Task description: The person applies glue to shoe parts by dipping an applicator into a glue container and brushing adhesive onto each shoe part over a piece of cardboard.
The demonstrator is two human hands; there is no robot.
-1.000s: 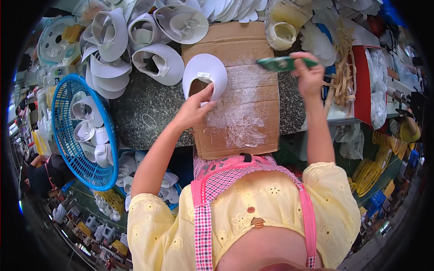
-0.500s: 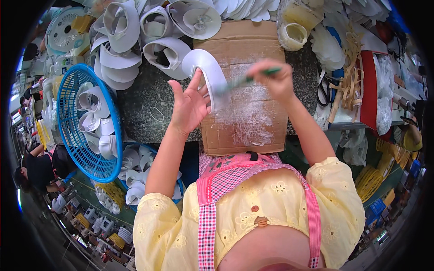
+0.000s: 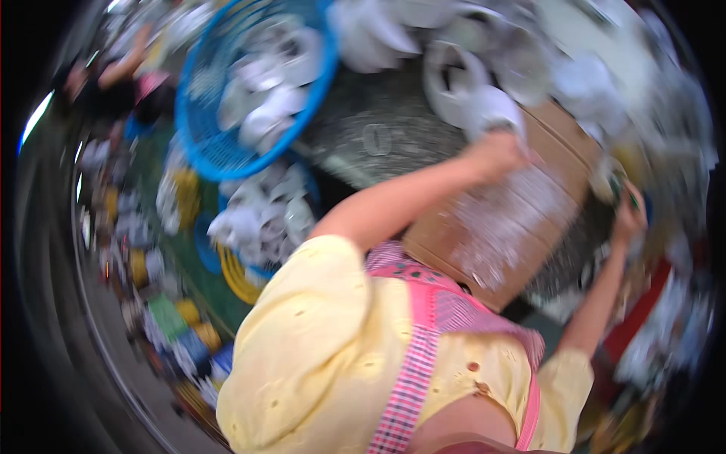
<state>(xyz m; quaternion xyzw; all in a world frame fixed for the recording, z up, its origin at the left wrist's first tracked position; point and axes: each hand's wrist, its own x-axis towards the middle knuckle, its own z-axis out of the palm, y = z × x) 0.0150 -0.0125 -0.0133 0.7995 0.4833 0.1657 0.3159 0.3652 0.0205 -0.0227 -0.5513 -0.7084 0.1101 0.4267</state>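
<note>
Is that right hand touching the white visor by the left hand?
Apart. The head view shows brown cardboard between the right hand and the white visor.

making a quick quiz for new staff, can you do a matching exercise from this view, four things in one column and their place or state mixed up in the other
Column one
1. left hand
2. right hand
3. big blue basket
4. cardboard sheet

Column two
a. filled with white pieces
b. holding a green-handled tool
c. marked with a whitish smear
d. on a white visor

Right pairs: 1-d, 2-b, 3-a, 4-c
</note>
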